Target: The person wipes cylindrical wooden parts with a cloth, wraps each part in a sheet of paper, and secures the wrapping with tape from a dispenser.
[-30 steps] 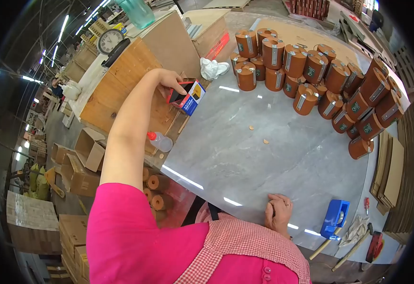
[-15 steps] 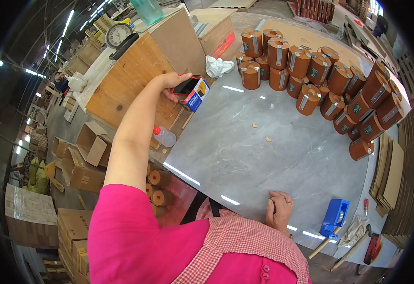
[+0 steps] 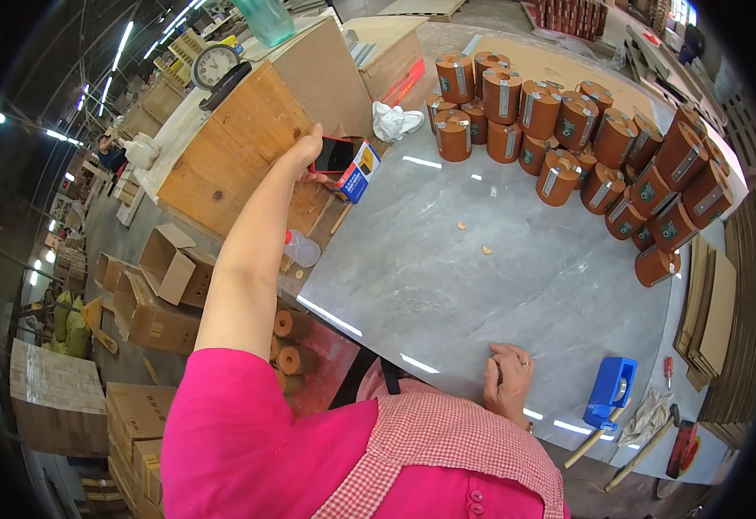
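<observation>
At the far left edge of the table, my left hand (image 3: 311, 158) is closed on a smartphone (image 3: 336, 156) with a dark screen and a red edge. The phone is at a small open box (image 3: 360, 177) coloured blue, red and white; whether it is inside the box or in front of it I cannot tell. My right hand (image 3: 508, 381) rests on the grey marble-look tabletop (image 3: 430, 285) near my body. Its fingers are loosely bent, the thumb stands apart, and it holds nothing. Two small tan chips (image 3: 487, 250) lie mid-table.
Brown cylinders with metal strips (image 3: 560, 177) are stacked along the far right. A blue tape dispenser (image 3: 611, 391), a rag (image 3: 646, 419) and a red-handled screwdriver (image 3: 669, 372) lie at right. A red-capped bottle (image 3: 302, 249) stands by the left edge, near a wooden box (image 3: 231, 164).
My left hand has tilted the phone up, so its dark screen and red edge show more. The right hand stays on the table. The whole view has shifted slightly.
</observation>
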{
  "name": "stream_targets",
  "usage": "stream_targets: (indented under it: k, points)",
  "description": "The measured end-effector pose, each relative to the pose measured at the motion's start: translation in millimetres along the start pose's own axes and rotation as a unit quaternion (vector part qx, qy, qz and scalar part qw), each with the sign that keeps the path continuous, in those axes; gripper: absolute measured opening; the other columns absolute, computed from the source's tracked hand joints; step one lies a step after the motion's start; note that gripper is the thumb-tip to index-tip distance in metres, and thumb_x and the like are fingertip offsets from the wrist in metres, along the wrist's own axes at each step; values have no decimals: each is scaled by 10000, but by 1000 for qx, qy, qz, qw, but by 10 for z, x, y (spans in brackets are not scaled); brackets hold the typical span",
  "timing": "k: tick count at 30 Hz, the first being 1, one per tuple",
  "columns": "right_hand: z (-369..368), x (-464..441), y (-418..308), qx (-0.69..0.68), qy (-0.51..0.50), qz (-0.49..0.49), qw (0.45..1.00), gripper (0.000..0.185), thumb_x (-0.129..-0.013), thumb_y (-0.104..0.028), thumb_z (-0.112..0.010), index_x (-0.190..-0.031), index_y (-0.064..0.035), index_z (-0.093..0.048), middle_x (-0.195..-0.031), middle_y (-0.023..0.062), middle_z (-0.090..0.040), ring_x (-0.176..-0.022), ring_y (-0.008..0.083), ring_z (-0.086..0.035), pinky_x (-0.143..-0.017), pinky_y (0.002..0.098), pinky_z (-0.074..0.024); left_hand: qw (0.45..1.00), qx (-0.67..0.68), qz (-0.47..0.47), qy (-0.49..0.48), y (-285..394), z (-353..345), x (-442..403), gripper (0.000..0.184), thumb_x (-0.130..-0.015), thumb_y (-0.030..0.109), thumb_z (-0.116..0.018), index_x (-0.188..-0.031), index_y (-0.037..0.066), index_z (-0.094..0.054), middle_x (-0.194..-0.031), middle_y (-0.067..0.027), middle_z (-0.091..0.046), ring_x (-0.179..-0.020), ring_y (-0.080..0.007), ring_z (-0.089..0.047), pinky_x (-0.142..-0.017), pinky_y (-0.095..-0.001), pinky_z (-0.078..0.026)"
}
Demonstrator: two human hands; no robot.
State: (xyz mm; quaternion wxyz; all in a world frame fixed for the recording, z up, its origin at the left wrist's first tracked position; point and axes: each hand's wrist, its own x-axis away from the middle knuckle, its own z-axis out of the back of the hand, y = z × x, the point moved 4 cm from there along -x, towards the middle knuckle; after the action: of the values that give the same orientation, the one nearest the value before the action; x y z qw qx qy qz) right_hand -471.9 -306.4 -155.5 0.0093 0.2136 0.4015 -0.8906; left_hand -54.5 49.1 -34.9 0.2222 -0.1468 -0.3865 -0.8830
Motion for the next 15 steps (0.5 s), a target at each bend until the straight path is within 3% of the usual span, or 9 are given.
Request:
stream_targets:
  k: [5,8,11,15]
  points:
    - [-4,11,14,0,-1,4,1000,65,-861,-57,-650,-908,-39,-609,-1099,106,-716,-1056,306,-612,-895,438,-401,997,71,0,16,-95,-85,-3,615,-997,584,-271,-1034,70,-608,-654,-86,-631,-448,-193,-580,-407,-302,-472]
    - [8,0,-4,-2,0,5,1000,64,-861,-58,-651,-905,-41,-608,-1098,105,-716,-1052,303,-610,-891,437,-400,994,96,-21,47,-218,-72,-107,679,-998,632,-262,-976,57,-622,-611,-89,-605,-435,-185,-554,-405,-308,-468]
    - [4,8,4,-1,0,4,1000,67,-859,-61,-655,-901,-43,-606,-1099,101,-716,-1049,302,-608,-891,434,-400,988,137,-10,65,-326,-49,-304,755,-989,653,-280,-1172,-6,-601,-878,-160,-688,-578,-245,-674,-441,-318,-509]
    - [6,5,12,5,-3,5,1000,76,-854,-61,-664,-899,-46,-605,-1103,96,-715,-1052,297,-607,-892,428,-399,998,0,-4,57,-272,-108,-191,833,-980,716,-273,-1146,-16,-635,-851,-160,-706,-559,-227,-686,-413,-308,-482]
